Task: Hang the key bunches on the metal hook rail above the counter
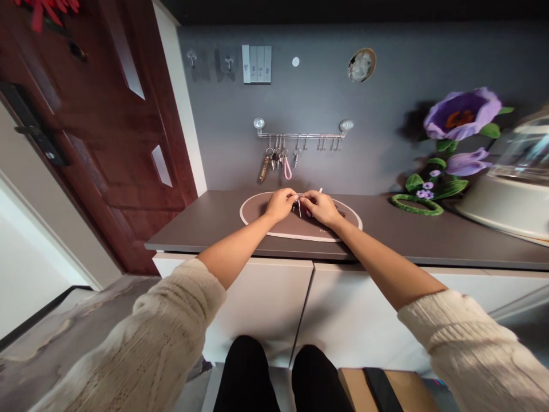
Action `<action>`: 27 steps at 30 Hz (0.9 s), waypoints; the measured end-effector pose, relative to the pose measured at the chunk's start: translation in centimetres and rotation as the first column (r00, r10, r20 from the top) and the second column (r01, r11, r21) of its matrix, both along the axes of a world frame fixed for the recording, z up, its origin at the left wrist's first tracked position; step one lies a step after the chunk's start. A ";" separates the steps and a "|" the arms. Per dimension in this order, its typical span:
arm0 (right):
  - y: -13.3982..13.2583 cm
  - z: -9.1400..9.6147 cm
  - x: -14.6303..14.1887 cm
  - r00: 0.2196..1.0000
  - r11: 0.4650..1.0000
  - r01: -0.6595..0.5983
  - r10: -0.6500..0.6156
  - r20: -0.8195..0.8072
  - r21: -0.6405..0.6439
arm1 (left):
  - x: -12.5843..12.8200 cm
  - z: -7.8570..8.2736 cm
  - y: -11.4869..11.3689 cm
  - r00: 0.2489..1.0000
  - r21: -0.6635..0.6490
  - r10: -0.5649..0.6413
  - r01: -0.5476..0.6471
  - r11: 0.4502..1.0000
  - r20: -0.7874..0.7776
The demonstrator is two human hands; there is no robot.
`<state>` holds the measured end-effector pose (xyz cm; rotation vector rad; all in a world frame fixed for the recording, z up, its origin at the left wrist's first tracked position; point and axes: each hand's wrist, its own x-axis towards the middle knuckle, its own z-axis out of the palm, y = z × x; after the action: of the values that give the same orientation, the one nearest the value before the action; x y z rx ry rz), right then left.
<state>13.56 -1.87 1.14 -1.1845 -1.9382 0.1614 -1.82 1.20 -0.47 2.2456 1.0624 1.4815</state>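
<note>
Both my hands meet over an oval brown mat [266, 229] with a pale rim on a dark countertop [206, 226]. My left hand [279, 204] and my right hand [321, 207] are closed, pinching a small metal key or key ring [299, 201] between them; a key hangs down from the fingers. A thin pale strip pokes up behind my right hand. On the wall behind, a chrome hook rail [300, 135] carries several keys and key fobs [277, 160].
A dark red door [107, 131] stands at the left. A crocheted purple flower [458, 123] leans on the wall at the right, next to a white appliance with a clear lid [510, 189]. White cabinet doors [300, 309] sit below the counter.
</note>
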 end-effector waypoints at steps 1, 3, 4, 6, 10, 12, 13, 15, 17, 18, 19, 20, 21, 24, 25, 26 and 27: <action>0.1 0.0 0.0 1.000 1.000 0.000 0.000 -0.010 -0.004 | 0.0 -0.1 0.1 1.000 -0.009 -0.010 0.011 1.000 0.016; 0.3 -0.1 0.1 0.999 1.000 -0.003 0.002 -0.034 -0.020 | 0.1 -0.2 0.2 0.999 -0.031 -0.030 0.032 0.999 0.045; 0.4 -0.1 0.1 0.999 1.000 -0.005 0.004 -0.049 -0.031 | 0.1 -0.2 0.3 0.998 -0.043 -0.039 0.042 0.998 0.055; 0.6 -0.1 0.1 0.997 0.999 -0.014 0.011 -0.079 -0.047 | 0.2 -0.3 0.4 0.996 -0.067 -0.058 0.063 0.996 0.071; 1.1 -0.2 0.2 0.994 0.999 -0.037 0.034 -0.105 -0.027 | 0.1 -0.2 0.4 0.988 -0.117 -0.106 0.119 0.986 0.114; 1.3 -0.2 0.1 0.994 0.999 -0.036 0.034 -0.102 -0.018 | 0.1 -0.1 0.4 0.985 -0.137 -0.114 0.132 0.982 0.131; 1.4 -0.2 0.0 0.995 0.999 -0.032 0.031 -0.098 -0.016 | 0.1 -0.1 0.5 0.985 -0.141 -0.112 0.131 0.981 0.134; 1.5 -0.1 -0.1 0.996 1.000 -0.015 0.014 -0.085 -0.010 | 0.0 -0.1 0.6 0.985 -0.145 -0.107 0.126 0.981 0.132; 1.7 0.0 -0.3 0.998 1.000 0.009 -0.009 -0.059 -0.001 | 0.1 -0.2 0.8 0.987 -0.140 -0.102 0.120 0.983 0.127; 1.7 0.1 -0.3 0.999 1.000 0.021 -0.020 -0.048 0.004 | 0.2 -0.2 0.9 0.988 -0.134 -0.099 0.115 0.984 0.122; 1.8 0.1 -0.3 0.999 0.999 0.032 -0.032 -0.041 0.010 | 0.3 -0.2 1.1 0.989 -0.125 -0.095 0.109 0.986 0.115; 1.9 0.1 -0.3 0.998 0.999 0.042 -0.041 -0.039 0.014 | 0.5 -0.2 1.2 0.991 -0.115 -0.088 0.100 0.988 0.106; 1.9 0.1 -0.2 0.998 0.999 0.049 -0.048 -0.042 0.017 | 0.6 -0.2 1.4 0.993 -0.104 -0.077 0.087 0.991 0.095; 2.1 0.2 0.1 0.995 0.997 0.067 -0.065 -0.070 0.022 | 1.1 0.0 1.6 0.996 -0.086 -0.054 0.060 0.995 0.070; 2.2 0.2 0.2 0.994 0.997 0.076 -0.074 -0.085 0.024 | 1.2 0.0 1.6 0.997 -0.083 -0.044 0.050 0.995 0.069; 2.3 0.2 0.3 0.991 0.996 0.088 -0.085 -0.102 0.025 | 1.3 0.1 1.6 0.997 -0.079 -0.030 0.035 0.996 0.070; 2.4 0.3 0.4 0.988 0.994 0.102 -0.098 -0.121 0.026 | 1.4 0.2 1.6 0.997 -0.077 -0.011 0.016 0.997 0.073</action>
<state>13.97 0.49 1.40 -1.2207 -1.7670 0.1444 -0.45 2.83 -0.31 2.1257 1.0621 1.4781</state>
